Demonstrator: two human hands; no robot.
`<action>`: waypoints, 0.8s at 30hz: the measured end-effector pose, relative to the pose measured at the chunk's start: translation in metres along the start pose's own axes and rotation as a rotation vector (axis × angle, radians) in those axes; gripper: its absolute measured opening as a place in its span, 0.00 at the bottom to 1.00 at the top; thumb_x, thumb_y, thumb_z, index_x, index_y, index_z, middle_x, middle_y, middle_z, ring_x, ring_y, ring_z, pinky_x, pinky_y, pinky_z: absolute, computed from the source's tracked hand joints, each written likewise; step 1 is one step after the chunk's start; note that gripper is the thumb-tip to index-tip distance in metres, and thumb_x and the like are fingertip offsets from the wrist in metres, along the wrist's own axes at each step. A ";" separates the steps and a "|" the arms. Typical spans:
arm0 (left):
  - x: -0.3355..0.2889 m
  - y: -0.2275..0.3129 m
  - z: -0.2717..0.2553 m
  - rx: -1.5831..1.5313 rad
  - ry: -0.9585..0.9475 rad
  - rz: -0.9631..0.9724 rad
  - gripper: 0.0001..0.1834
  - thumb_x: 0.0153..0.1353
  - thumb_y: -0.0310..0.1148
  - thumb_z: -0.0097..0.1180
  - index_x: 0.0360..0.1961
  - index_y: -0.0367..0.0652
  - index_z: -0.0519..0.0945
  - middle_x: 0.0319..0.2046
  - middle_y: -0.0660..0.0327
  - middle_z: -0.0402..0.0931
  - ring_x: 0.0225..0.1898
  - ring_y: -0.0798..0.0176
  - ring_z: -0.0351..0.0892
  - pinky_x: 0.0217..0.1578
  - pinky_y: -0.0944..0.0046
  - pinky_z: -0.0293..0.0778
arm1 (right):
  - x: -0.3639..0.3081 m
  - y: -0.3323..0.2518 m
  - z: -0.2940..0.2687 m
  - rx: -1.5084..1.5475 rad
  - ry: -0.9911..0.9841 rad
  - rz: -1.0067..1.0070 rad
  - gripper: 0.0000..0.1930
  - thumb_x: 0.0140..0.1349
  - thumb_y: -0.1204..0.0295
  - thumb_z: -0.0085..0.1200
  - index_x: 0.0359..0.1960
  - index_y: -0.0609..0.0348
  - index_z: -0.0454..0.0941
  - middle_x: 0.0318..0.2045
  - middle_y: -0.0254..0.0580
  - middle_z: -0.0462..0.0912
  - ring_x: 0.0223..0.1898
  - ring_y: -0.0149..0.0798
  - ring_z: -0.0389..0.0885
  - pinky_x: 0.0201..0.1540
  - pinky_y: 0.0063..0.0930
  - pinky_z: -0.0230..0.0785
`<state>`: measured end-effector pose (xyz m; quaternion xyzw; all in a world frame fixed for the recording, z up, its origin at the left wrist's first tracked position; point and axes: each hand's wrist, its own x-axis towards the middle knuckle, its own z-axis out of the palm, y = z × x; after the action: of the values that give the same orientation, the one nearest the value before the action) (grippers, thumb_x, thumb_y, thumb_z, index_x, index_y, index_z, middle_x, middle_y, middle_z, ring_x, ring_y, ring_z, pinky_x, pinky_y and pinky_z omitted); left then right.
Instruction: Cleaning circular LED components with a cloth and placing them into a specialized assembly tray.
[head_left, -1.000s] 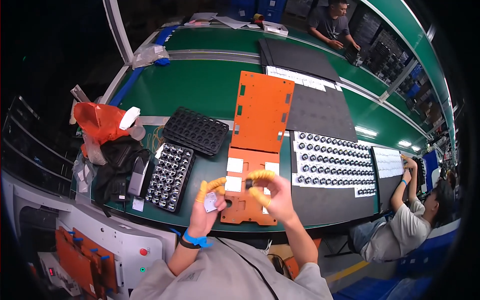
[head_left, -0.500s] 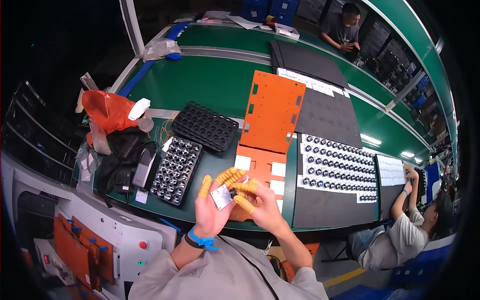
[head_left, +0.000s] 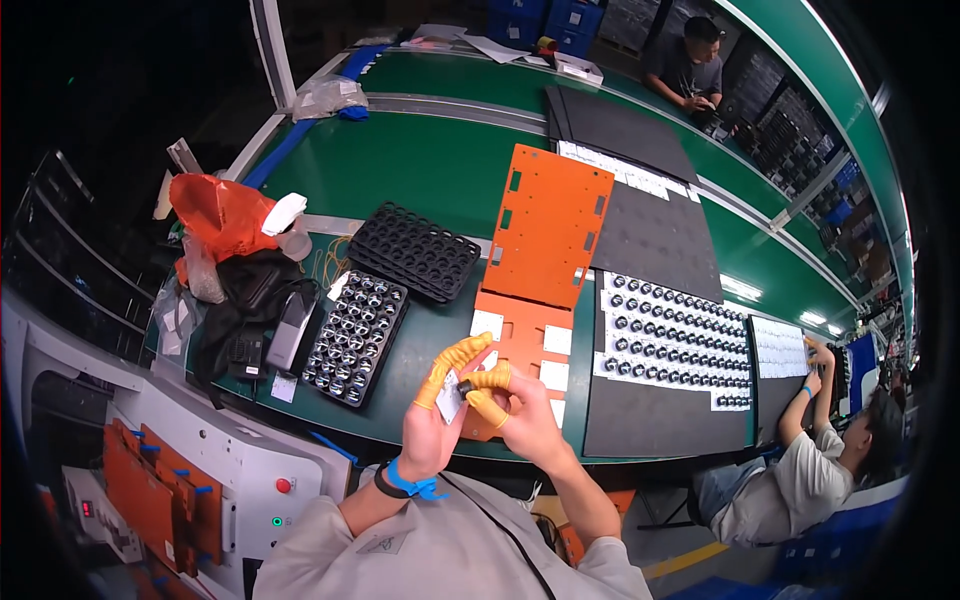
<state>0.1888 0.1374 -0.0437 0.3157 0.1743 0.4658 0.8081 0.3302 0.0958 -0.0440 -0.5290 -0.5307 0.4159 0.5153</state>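
My left hand (head_left: 432,425), in yellow finger cots, grips a small white square board (head_left: 449,402) in front of my chest. The board is tilted, so its face shows only in part. My right hand (head_left: 524,415), also in yellow finger cots, pinches a small black round part (head_left: 464,387) against the board's right side. Whether the two are joined I cannot tell. Just beyond my hands lies an orange fixture base (head_left: 520,318) with several white boards in it. Its orange perforated lid (head_left: 548,220) stands raised behind.
Left of my hands are a black tray of shiny round parts (head_left: 338,372) and stacked black trays (head_left: 385,235). An orange bag (head_left: 215,215) lies farther left. To the right, rows of boards with black parts (head_left: 675,335) rest on dark foam (head_left: 640,425). A co-worker (head_left: 800,460) handles boards at far right.
My left hand has turned the white board from facing up to nearly edge-on, its fingers closing around it. The right hand keeps the black part at the board. The view has shifted slightly.
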 end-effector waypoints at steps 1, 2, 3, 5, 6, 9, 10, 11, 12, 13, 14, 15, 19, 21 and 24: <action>-0.001 0.000 0.000 0.000 -0.001 0.001 0.30 0.79 0.45 0.33 0.71 0.34 0.63 0.72 0.50 0.64 0.75 0.52 0.60 0.75 0.53 0.52 | -0.001 0.000 0.001 -0.028 0.012 -0.009 0.09 0.64 0.77 0.63 0.45 0.64 0.84 0.32 0.28 0.75 0.26 0.22 0.62 0.28 0.20 0.57; -0.001 -0.001 0.000 0.006 -0.003 0.015 0.30 0.79 0.44 0.32 0.71 0.34 0.63 0.72 0.50 0.64 0.75 0.53 0.59 0.75 0.53 0.52 | -0.001 0.000 0.002 -0.056 0.024 -0.017 0.09 0.64 0.76 0.62 0.45 0.64 0.84 0.33 0.28 0.77 0.27 0.21 0.62 0.29 0.19 0.56; -0.002 -0.001 0.000 0.012 -0.004 0.029 0.30 0.79 0.44 0.32 0.71 0.34 0.63 0.72 0.50 0.64 0.75 0.53 0.59 0.75 0.53 0.52 | -0.002 0.000 0.003 -0.056 0.024 -0.019 0.09 0.64 0.76 0.62 0.45 0.64 0.84 0.33 0.28 0.77 0.27 0.21 0.62 0.29 0.19 0.56; -0.002 -0.001 0.000 0.006 -0.011 0.034 0.29 0.79 0.43 0.32 0.71 0.33 0.63 0.72 0.50 0.63 0.75 0.53 0.58 0.75 0.53 0.51 | -0.004 -0.002 0.005 -0.079 0.044 -0.040 0.10 0.63 0.77 0.63 0.45 0.64 0.84 0.32 0.29 0.76 0.26 0.21 0.63 0.28 0.20 0.56; -0.002 -0.001 0.000 0.000 -0.017 0.039 0.29 0.79 0.43 0.32 0.72 0.33 0.63 0.72 0.50 0.63 0.76 0.53 0.58 0.75 0.53 0.51 | -0.005 -0.002 0.007 -0.079 0.043 -0.041 0.10 0.63 0.77 0.63 0.45 0.64 0.84 0.32 0.29 0.76 0.26 0.21 0.63 0.28 0.20 0.56; -0.005 -0.001 0.001 0.059 -0.012 0.047 0.29 0.79 0.43 0.32 0.72 0.33 0.63 0.72 0.50 0.62 0.76 0.53 0.57 0.76 0.52 0.48 | -0.007 -0.004 0.012 -0.168 0.082 -0.156 0.11 0.61 0.78 0.66 0.45 0.65 0.84 0.30 0.31 0.74 0.25 0.23 0.64 0.27 0.22 0.57; -0.005 -0.002 0.001 0.059 -0.010 0.045 0.29 0.79 0.43 0.32 0.72 0.33 0.63 0.72 0.50 0.62 0.76 0.53 0.57 0.76 0.52 0.48 | -0.009 -0.005 0.013 -0.220 0.094 -0.181 0.11 0.60 0.78 0.66 0.45 0.65 0.84 0.29 0.33 0.74 0.25 0.24 0.65 0.26 0.22 0.58; -0.006 -0.003 0.000 0.089 -0.018 0.067 0.29 0.79 0.42 0.32 0.72 0.33 0.62 0.73 0.50 0.62 0.76 0.53 0.57 0.76 0.53 0.47 | -0.010 -0.006 0.014 -0.272 0.106 -0.206 0.12 0.59 0.78 0.67 0.45 0.66 0.84 0.28 0.34 0.74 0.24 0.26 0.66 0.26 0.23 0.59; -0.006 -0.004 -0.001 0.118 -0.027 0.087 0.29 0.79 0.42 0.32 0.72 0.33 0.62 0.73 0.50 0.62 0.76 0.54 0.57 0.77 0.53 0.46 | -0.011 -0.010 0.014 -0.272 0.106 -0.203 0.12 0.59 0.78 0.67 0.45 0.66 0.84 0.28 0.34 0.74 0.24 0.26 0.66 0.26 0.23 0.59; -0.006 -0.006 -0.003 0.119 -0.025 0.087 0.29 0.79 0.42 0.32 0.72 0.33 0.62 0.73 0.50 0.62 0.76 0.54 0.57 0.77 0.53 0.46 | -0.012 -0.016 0.015 -0.323 0.114 -0.181 0.12 0.58 0.78 0.68 0.44 0.66 0.83 0.27 0.38 0.75 0.24 0.32 0.70 0.26 0.28 0.63; -0.005 -0.009 -0.006 0.149 -0.051 0.125 0.30 0.79 0.43 0.32 0.73 0.34 0.61 0.73 0.51 0.61 0.76 0.54 0.56 0.77 0.53 0.44 | -0.012 -0.019 0.015 -0.374 0.122 -0.158 0.13 0.57 0.77 0.69 0.43 0.66 0.83 0.25 0.42 0.76 0.24 0.38 0.75 0.27 0.33 0.67; -0.005 -0.011 -0.007 0.179 -0.078 0.164 0.31 0.78 0.44 0.33 0.73 0.34 0.60 0.73 0.51 0.61 0.77 0.55 0.55 0.77 0.53 0.43 | -0.012 -0.018 0.015 -0.373 0.121 -0.158 0.13 0.57 0.77 0.69 0.43 0.66 0.83 0.25 0.42 0.76 0.24 0.38 0.75 0.27 0.33 0.67; -0.006 -0.010 -0.005 0.171 -0.075 0.155 0.35 0.78 0.51 0.31 0.75 0.36 0.57 0.75 0.51 0.55 0.77 0.51 0.53 0.77 0.50 0.44 | -0.010 -0.006 0.007 -0.374 0.064 -0.234 0.16 0.60 0.73 0.67 0.48 0.64 0.82 0.30 0.43 0.78 0.29 0.43 0.78 0.31 0.35 0.71; -0.006 -0.013 -0.009 0.136 -0.077 0.124 0.44 0.75 0.62 0.29 0.78 0.39 0.49 0.78 0.54 0.48 0.79 0.53 0.47 0.78 0.51 0.41 | -0.009 -0.006 0.003 -0.408 0.026 -0.273 0.18 0.61 0.71 0.66 0.51 0.64 0.82 0.32 0.44 0.79 0.31 0.45 0.79 0.34 0.36 0.72; -0.007 -0.004 -0.002 0.098 -0.069 0.064 0.52 0.69 0.73 0.24 0.79 0.41 0.44 0.79 0.56 0.44 0.80 0.55 0.41 0.78 0.51 0.37 | -0.009 -0.010 -0.004 -0.331 -0.097 -0.275 0.25 0.61 0.64 0.68 0.57 0.62 0.79 0.37 0.46 0.79 0.37 0.48 0.79 0.39 0.38 0.73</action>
<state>0.1865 0.1306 -0.0480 0.3760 0.1590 0.4711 0.7819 0.3321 0.0853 -0.0344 -0.5085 -0.6830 0.2739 0.4471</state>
